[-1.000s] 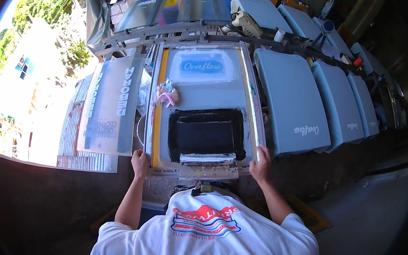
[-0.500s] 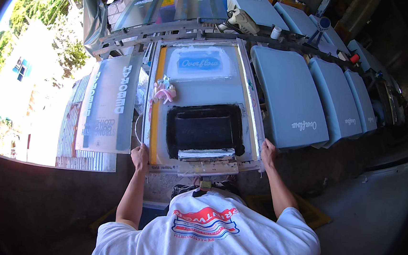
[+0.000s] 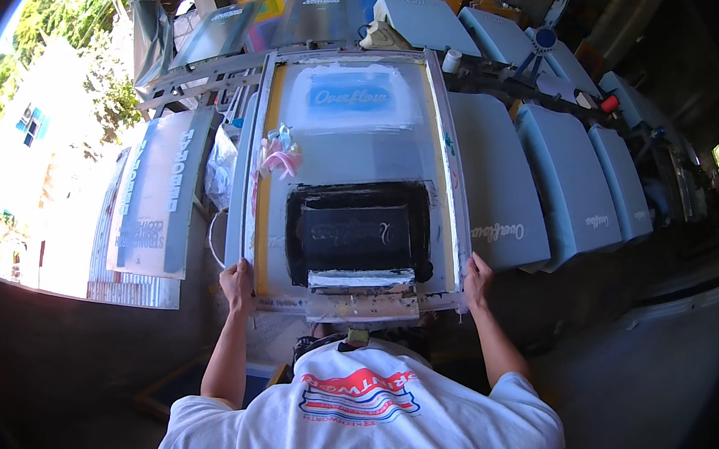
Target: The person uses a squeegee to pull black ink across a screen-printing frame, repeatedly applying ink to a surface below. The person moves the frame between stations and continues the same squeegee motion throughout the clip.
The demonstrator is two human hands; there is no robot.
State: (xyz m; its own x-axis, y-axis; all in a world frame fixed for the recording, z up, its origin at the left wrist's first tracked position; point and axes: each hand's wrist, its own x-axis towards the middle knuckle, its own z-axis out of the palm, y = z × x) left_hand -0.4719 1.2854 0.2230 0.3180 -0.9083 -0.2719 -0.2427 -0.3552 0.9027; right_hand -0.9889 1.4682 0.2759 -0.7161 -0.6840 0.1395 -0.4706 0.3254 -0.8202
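Note:
A screen-printing frame (image 3: pixel 452 223) with metal rails lies before me, held at its near corners by both hands. My left hand (image 3: pixel 237 286) is closed around the near left corner, and my right hand (image 3: pixel 477 281) grips the right rail near its front end. On the mesh, a black ink area (image 3: pixel 355 233) surrounds a darker rectangle with faint lettering. A squeegee (image 3: pixel 362 280) with a whitish edge rests along the near side of the ink. Crumpled pink and blue rags (image 3: pixel 281 159) sit on the left rail. A blue lettered patch (image 3: pixel 351 97) shows at the far end.
Light-blue fabric-covered boards (image 3: pixel 562 177) stand in a row to the right; more line the back. A printed board (image 3: pixel 155 191) lies at the left. Metal rails run behind, with a beige heat gun (image 3: pixel 383 35), a white cup (image 3: pixel 452 60) and a blue fan (image 3: pixel 545 40).
The frame has moved rightward along the row with both hands on it. It now overlaps the board on its right, and a gap with a plastic bag shows at its left.

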